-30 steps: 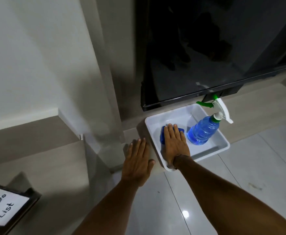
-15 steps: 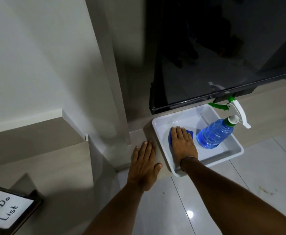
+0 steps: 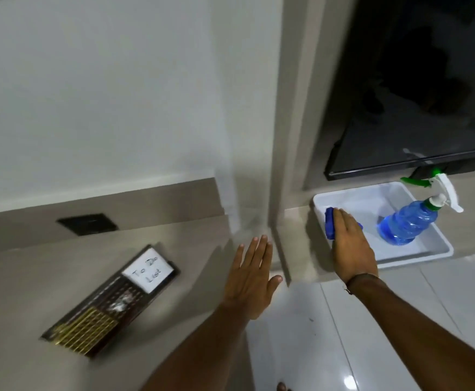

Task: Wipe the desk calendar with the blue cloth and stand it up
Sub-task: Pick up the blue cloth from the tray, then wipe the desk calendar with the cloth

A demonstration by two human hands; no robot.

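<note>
The desk calendar (image 3: pixel 112 303) lies flat on the beige desk at the lower left, dark with a gold grid and a white "To Do List" card. The blue cloth (image 3: pixel 330 227) sits in the left part of a white tray (image 3: pixel 416 256). My right hand (image 3: pixel 350 246) lies over the cloth with fingers curled around it; only the cloth's left edge shows. My left hand (image 3: pixel 252 277) hovers flat and open over the desk's right end, between calendar and tray, holding nothing.
A blue spray bottle (image 3: pixel 408 224) with a white and green trigger stands in the tray's right side. A black screen (image 3: pixel 416 108) hangs above the tray. A dark wall plate (image 3: pixel 87 224) sits behind the desk. Glossy floor tiles (image 3: pixel 371 348) lie below.
The view has swung left, so the whole calendar now shows. My right hand has curled onto the cloth in the tray. My left hand stays flat and open.
</note>
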